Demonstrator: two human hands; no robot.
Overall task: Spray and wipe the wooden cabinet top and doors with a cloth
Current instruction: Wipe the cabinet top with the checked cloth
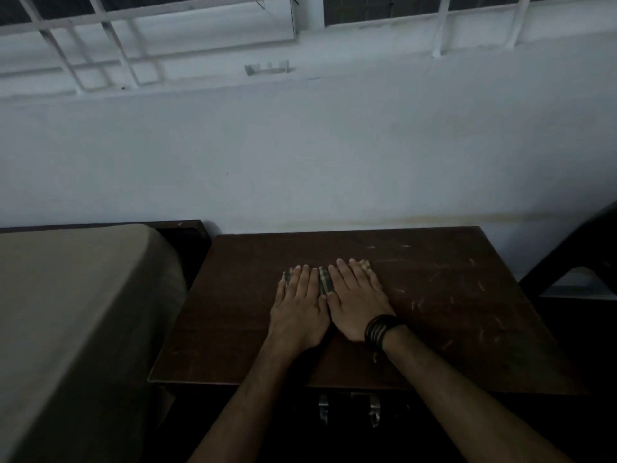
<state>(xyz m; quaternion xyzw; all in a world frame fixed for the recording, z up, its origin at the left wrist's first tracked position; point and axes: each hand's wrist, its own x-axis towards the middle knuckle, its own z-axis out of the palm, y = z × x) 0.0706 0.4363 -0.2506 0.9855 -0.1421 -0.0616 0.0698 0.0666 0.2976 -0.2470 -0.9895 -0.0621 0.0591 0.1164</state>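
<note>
Cloth point(324, 279) lies flat on dark wooden cabinet top point(434, 315), near middle, mostly hidden under both hands. Left hand point(298, 312) palm down, fingers straight, pressing cloth. Right hand point(359, 304) just beside it, likewise flat on cloth; dark bands point(380, 332) at wrist. Pale scuffs on right part of top. Two metal latches point(349, 411) at cabinet front. Bed point(76, 312) left of cabinet, white wall point(300, 155) behind.

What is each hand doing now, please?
Left hand: open, flat on the folded checked cloth.
Right hand: open, flat on it too.
</note>
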